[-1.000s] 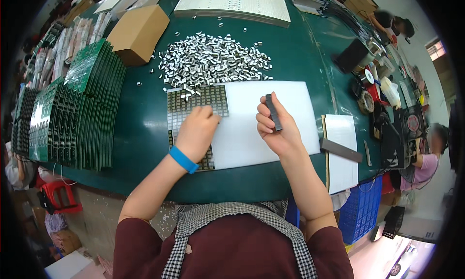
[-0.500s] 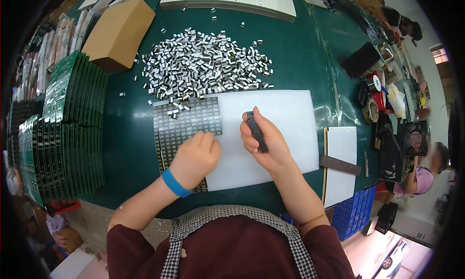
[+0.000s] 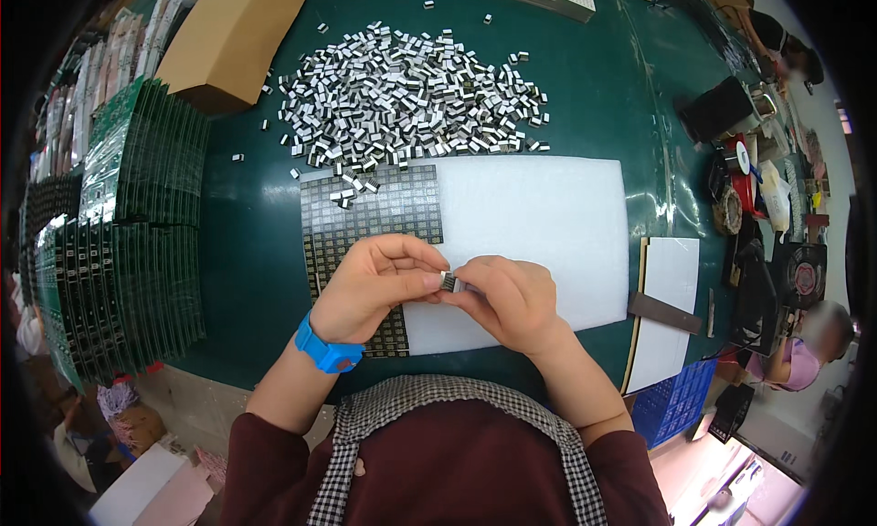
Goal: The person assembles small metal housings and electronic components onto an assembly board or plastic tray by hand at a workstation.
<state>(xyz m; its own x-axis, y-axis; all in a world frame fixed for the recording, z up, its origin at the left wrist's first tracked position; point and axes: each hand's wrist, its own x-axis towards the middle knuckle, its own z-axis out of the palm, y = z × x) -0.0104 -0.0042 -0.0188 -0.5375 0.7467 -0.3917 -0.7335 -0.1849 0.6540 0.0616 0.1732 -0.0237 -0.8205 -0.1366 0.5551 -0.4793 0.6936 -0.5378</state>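
My left hand (image 3: 384, 279) and my right hand (image 3: 512, 297) meet over the near edge of a dark sheet of small units and a white foam pad (image 3: 539, 206). Between their fingertips is a small silver-and-dark component (image 3: 448, 281), pinched from both sides. The fingers of my right hand curl inward, hiding whatever else lies in that palm. Under my left forearm and hand, the gridded sheet (image 3: 379, 211) lies partly covered, with a few loose components (image 3: 352, 190) on its far end. Beyond it spreads a large pile of similar components (image 3: 411, 96).
Green circuit boards (image 3: 137, 170) stand in rows at the left, beside a brown cardboard box (image 3: 228, 42). On the right, a dark flat bar (image 3: 665, 313) lies across a white board (image 3: 671, 261). A blue crate (image 3: 674, 403) sits below. Another person (image 3: 795, 357) is at far right.
My right hand has moved left and down to meet my left hand, which has moved slightly right. The dark bar held in my right hand earlier is no longer plainly visible. The view has shifted.
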